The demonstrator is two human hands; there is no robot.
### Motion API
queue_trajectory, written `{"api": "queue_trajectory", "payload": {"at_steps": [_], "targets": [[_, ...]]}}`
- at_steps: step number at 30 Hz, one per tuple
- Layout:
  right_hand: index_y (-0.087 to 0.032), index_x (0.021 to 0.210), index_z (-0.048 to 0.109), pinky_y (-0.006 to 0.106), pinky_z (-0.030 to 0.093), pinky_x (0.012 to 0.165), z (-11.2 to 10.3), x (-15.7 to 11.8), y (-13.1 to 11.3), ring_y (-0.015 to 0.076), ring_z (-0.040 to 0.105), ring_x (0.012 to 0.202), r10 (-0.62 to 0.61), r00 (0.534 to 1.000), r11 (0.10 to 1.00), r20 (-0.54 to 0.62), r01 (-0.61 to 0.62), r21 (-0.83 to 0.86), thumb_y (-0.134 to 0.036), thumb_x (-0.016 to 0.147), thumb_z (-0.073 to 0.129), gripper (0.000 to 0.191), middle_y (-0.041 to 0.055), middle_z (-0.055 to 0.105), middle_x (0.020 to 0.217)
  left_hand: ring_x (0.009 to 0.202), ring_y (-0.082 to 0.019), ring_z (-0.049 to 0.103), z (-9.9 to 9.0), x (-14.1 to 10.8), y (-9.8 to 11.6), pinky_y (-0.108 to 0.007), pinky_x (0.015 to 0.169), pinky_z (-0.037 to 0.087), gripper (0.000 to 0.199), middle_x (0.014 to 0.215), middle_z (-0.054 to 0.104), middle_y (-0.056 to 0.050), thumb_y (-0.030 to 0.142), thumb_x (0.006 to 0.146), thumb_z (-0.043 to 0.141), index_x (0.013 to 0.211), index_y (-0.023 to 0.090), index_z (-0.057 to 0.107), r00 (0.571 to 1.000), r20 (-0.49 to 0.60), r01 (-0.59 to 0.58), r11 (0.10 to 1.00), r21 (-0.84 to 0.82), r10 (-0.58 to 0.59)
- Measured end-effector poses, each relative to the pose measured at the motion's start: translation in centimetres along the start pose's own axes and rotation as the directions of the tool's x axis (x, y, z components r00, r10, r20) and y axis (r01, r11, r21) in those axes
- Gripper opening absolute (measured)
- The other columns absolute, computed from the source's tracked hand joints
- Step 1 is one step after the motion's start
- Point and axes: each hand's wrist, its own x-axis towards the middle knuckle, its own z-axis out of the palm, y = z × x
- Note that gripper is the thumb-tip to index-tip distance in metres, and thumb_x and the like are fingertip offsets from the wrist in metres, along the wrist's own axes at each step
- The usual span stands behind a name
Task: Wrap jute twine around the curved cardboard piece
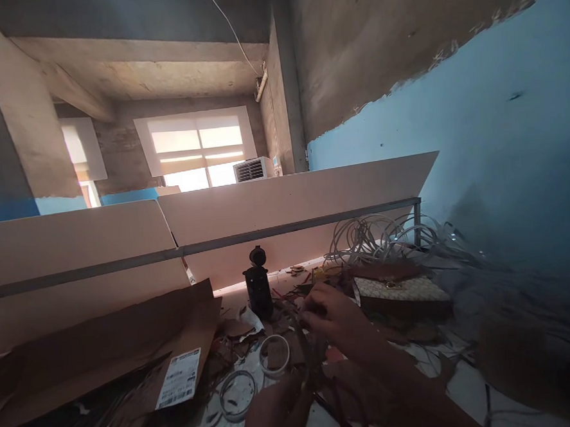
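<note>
A dark, cable-like strand [300,343] runs between my two hands, dim and partly blurred. My left hand [276,412], low in the head view, is closed around its near end. Further up, my right hand [337,318] has its fingers curled and pinched at the far end. Just left of the strand lie two ring-shaped rolls, a pale ring [274,355] and a greyer ring [238,396]. Behind them stands a black bottle-like container [258,292] with its round lid flipped up. Where the strand's ends go is hidden by my hands.
On the left is an open cardboard box [94,328] with a white label [178,378]. A patterned handbag [398,288] sits at right, before coiled clear tubing [364,242]. Scraps litter the white tabletop. A white panel [274,195] with a metal rail borders the back.
</note>
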Motion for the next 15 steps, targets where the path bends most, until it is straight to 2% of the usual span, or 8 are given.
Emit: {"api": "queue_trajectory", "payload": {"at_steps": [3, 8, 11, 15], "targets": [[-0.018, 0.072, 0.065, 0.029, 0.040, 0.073, -0.3, -0.1, 0.0, 0.0180, 0.057, 0.081, -0.005, 1.000, 0.999, 0.030, 0.003, 0.041, -0.011, 0.085, 0.065, 0.015, 0.0012, 0.058, 0.084, 0.067, -0.022, 0.064, 0.1, 0.1, -0.2, -0.024, 0.057, 0.037, 0.040, 0.064, 0.065, -0.003, 0.044, 0.095, 0.039, 0.085, 0.023, 0.071, 1.000, -0.005, -0.005, 1.000, -0.013, 0.005], [-0.019, 0.073, 0.071, 0.029, 0.040, 0.073, -0.4, -0.2, -0.3, 0.0176, 0.058, 0.081, 0.016, 0.997, 0.999, 0.079, -0.020, 0.050, -0.008, 0.082, 0.066, 0.015, 0.0008, 0.060, 0.085, 0.072, -0.022, 0.065, -0.1, 0.0, 0.3, -0.024, 0.059, 0.037, 0.037, 0.070, 0.068, -0.004, 0.041, 0.094, 0.040, 0.084, 0.022, 0.071, 1.000, -0.007, 0.004, 1.000, 0.017, -0.004], [-0.019, 0.071, 0.069, 0.028, 0.039, 0.071, -0.2, -0.2, -0.3, 0.0168, 0.058, 0.078, -0.005, 0.998, 1.000, 0.066, 0.003, 0.031, -0.007, 0.081, 0.066, 0.016, 0.0003, 0.060, 0.083, 0.078, -0.024, 0.068, -0.3, -0.1, 0.7, -0.025, 0.061, 0.038, 0.035, 0.077, 0.073, -0.006, 0.036, 0.092, 0.041, 0.086, 0.020, 0.070, 0.999, 0.023, 0.029, 0.998, 0.060, -0.031], [-0.018, 0.068, 0.061, 0.028, 0.037, 0.068, 0.1, -0.2, 0.0, 0.0163, 0.055, 0.075, -0.055, 0.998, 0.998, 0.033, 0.056, -0.013, -0.005, 0.082, 0.063, 0.019, -0.0004, 0.057, 0.080, 0.080, -0.027, 0.068, -0.4, -0.2, 1.1, -0.027, 0.064, 0.040, 0.038, 0.082, 0.074, -0.010, 0.038, 0.092, 0.038, 0.086, 0.018, 0.070, 0.999, 0.043, 0.028, 0.998, 0.049, -0.030]]}}
